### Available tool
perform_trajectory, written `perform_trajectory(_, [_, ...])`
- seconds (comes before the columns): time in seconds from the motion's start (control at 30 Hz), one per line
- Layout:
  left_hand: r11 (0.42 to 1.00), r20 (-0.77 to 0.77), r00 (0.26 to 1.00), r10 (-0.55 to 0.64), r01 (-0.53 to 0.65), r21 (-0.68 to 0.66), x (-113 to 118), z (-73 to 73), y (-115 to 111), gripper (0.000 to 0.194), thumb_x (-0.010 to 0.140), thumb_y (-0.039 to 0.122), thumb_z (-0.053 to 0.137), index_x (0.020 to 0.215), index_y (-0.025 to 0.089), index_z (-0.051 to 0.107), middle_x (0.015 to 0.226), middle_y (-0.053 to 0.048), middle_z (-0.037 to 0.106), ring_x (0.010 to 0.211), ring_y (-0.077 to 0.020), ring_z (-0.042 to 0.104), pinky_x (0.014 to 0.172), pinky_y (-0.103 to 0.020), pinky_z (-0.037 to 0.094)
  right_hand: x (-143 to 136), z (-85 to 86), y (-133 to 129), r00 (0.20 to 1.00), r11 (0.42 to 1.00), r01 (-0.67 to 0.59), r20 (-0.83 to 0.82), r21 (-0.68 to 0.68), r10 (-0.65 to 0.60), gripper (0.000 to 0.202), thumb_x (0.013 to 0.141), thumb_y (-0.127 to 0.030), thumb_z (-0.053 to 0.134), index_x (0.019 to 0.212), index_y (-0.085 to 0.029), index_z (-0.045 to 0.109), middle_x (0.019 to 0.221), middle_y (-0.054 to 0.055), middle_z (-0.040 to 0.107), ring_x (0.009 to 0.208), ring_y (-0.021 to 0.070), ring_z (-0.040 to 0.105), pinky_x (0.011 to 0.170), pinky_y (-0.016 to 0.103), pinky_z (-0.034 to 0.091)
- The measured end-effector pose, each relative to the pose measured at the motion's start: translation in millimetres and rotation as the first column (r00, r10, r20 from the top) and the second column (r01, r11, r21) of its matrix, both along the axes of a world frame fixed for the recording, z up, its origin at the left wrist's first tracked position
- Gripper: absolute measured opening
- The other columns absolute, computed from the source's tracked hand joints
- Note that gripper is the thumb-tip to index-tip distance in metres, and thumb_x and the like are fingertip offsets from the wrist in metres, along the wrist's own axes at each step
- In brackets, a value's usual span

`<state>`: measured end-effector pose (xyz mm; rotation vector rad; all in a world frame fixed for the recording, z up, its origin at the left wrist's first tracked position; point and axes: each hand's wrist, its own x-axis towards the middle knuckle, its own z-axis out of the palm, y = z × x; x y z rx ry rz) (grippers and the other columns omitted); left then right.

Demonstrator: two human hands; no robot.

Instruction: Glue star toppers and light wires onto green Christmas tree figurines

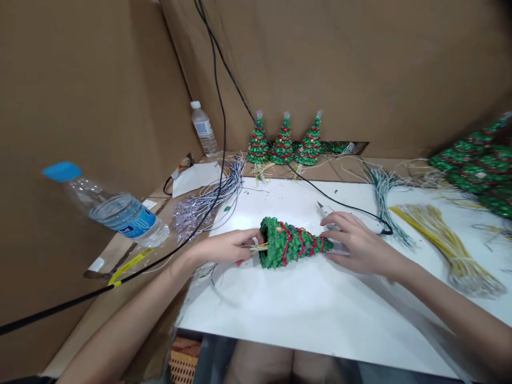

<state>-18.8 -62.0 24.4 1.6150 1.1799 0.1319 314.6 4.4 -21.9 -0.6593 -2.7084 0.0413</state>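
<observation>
A green tree ornament [294,242] with red garlands lies on its side on the white board [304,304], its hollow base facing left and its tip right. My left hand [234,246] is at the base, fingers closed round the thin yellow and white wires [259,247] that come out of the opening. At the other end, my right hand [350,242] has its fingers curved around the clear tip of the tree, the fingertips touching it. A white tool with a dark pointed tip [325,209] lies just behind the right hand, partly hidden by it.
Three upright trees [283,141] stand at the back, and more trees [480,160] at the right. Wire bundles lie left [216,197] and right [452,245]. A blue-capped bottle [124,213], a smaller bottle [205,130] and black cables [224,117] are at the left.
</observation>
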Motion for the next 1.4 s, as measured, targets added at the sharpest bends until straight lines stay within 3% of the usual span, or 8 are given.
perform_trajectory(0.27, [0.992, -0.057, 0.994, 0.094, -0.089, 0.086, 0.8, 11.5, -6.4, 0.030, 0.072, 0.019, 0.042, 0.101, 0.018, 0.053, 0.061, 0.005, 0.047, 0.055, -0.0126, 0.044, 0.055, -0.023, 0.033, -6.4, 16.3, 3.1, 0.999, 0.999, -0.028, -0.021, 0.026, 0.029, 0.010, 0.082, -0.022, 0.066, 0.092, -0.019, 0.068, 0.111, 0.011, 0.062, 0.112, 0.0290, 0.052, 0.095, 0.049, 0.044])
perform_trajectory(0.6, [0.966, 0.149, 0.962, 0.231, -0.244, 0.080, -10.3, 10.5, -1.3, 0.017, 0.072, 0.033, 0.044, 0.082, 0.019, 0.044, 0.058, 0.009, 0.027, 0.050, -0.0085, 0.026, 0.047, -0.022, 0.027, -9.6, 57.4, -7.0, 0.999, 0.999, -0.030, -0.035, 0.016, 0.031, 0.027, 0.097, -0.036, 0.050, 0.098, -0.016, 0.067, 0.086, 0.009, 0.068, 0.086, 0.0211, 0.062, 0.079, 0.037, 0.048])
perform_trajectory(0.87, [0.947, 0.240, 0.934, 0.266, -0.299, 0.114, -11.3, 20.4, -10.9, 0.016, 0.072, 0.032, 0.048, 0.081, 0.019, 0.042, 0.060, 0.008, 0.033, 0.052, -0.0078, 0.030, 0.048, -0.021, 0.027, -8.6, 81.8, -26.1, 0.997, 0.987, -0.016, -0.067, 0.157, 0.026, 0.032, 0.100, -0.037, 0.044, 0.098, -0.014, 0.066, 0.081, 0.008, 0.068, 0.075, 0.0186, 0.062, 0.065, 0.030, 0.045])
perform_trajectory(0.93, [0.938, 0.247, 0.929, 0.274, -0.315, 0.143, -11.3, 24.4, -17.0, 0.014, 0.073, 0.029, 0.047, 0.082, 0.019, 0.044, 0.062, 0.007, 0.035, 0.054, -0.0078, 0.032, 0.050, -0.021, 0.028, -6.6, 91.2, -34.9, 0.996, 0.948, -0.030, -0.068, 0.315, 0.054, 0.029, 0.099, -0.034, 0.048, 0.098, -0.012, 0.066, 0.079, 0.008, 0.066, 0.073, 0.0194, 0.060, 0.064, 0.032, 0.043])
perform_trajectory(1.03, [0.926, 0.250, 0.927, 0.279, -0.329, 0.185, -9.9, 32.2, -27.5, 0.010, 0.075, 0.027, 0.046, 0.079, 0.018, 0.045, 0.065, 0.006, 0.039, 0.055, -0.0079, 0.035, 0.052, -0.022, 0.031, -3.9, 105.3, -49.0, 0.994, 0.792, -0.063, -0.037, 0.607, 0.108, 0.021, 0.095, -0.025, 0.055, 0.101, -0.007, 0.064, 0.073, 0.007, 0.062, 0.068, 0.0189, 0.057, 0.060, 0.033, 0.041])
perform_trajectory(1.13, [0.914, 0.244, 0.928, 0.281, -0.337, 0.226, -7.8, 39.2, -36.5, 0.005, 0.074, 0.023, 0.047, 0.075, 0.018, 0.045, 0.066, 0.005, 0.042, 0.058, -0.0087, 0.038, 0.056, -0.023, 0.033, -1.5, 114.9, -59.2, 0.990, 0.688, -0.094, -0.004, 0.720, 0.139, 0.018, 0.091, -0.017, 0.061, 0.105, -0.005, 0.062, 0.069, 0.004, 0.061, 0.067, 0.0183, 0.056, 0.060, 0.034, 0.041])
perform_trajectory(1.23, [0.908, 0.232, 0.933, 0.276, -0.332, 0.255, -4.9, 41.7, -40.9, 0.005, 0.073, 0.021, 0.049, 0.076, 0.019, 0.046, 0.069, 0.004, 0.044, 0.061, -0.0101, 0.041, 0.058, -0.024, 0.035, 1.6, 120.1, -63.4, 0.989, 0.678, -0.095, -0.006, 0.729, 0.145, 0.018, 0.091, -0.017, 0.062, 0.106, -0.007, 0.061, 0.069, 0.004, 0.062, 0.066, 0.0178, 0.057, 0.059, 0.034, 0.042])
perform_trajectory(1.4, [0.908, 0.233, 0.945, 0.228, -0.292, 0.299, 10.6, 40.9, -30.0, 0.006, 0.079, 0.024, 0.047, 0.081, 0.019, 0.046, 0.068, 0.004, 0.044, 0.062, -0.0108, 0.042, 0.061, -0.025, 0.038, 15.3, 139.9, -54.0, 0.998, 0.748, -0.055, 0.013, 0.662, 0.062, 0.022, 0.098, -0.031, 0.052, 0.094, -0.014, 0.065, 0.071, 0.006, 0.064, 0.064, 0.0165, 0.057, 0.055, 0.031, 0.039])
